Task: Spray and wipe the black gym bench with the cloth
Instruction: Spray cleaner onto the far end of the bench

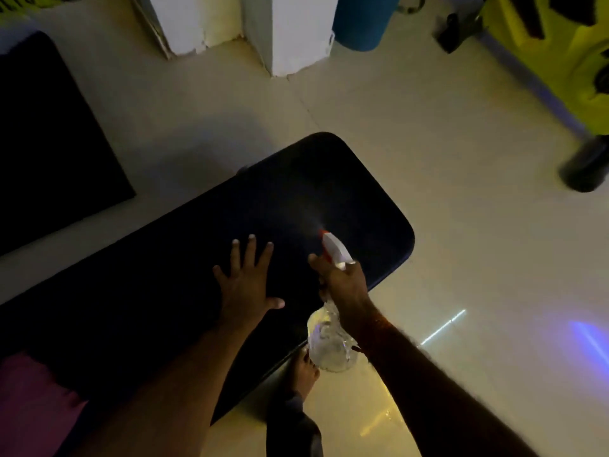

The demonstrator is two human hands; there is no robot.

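Two hands over the bench (184, 245): left hand (247, 285) spread flat; right hand (342, 285), at its three o'clock, grips the spray bottle (331, 344).

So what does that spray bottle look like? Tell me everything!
The spray bottle has a clear, see-through body that looks like plastic, and a white sprayer head with an orange nozzle tip. The right hand grips its neck and holds it tilted, with the nozzle pointing away over the black bench and the body hanging past the bench's near edge. A faint mist shows just ahead of the nozzle. Only that hand touches it.
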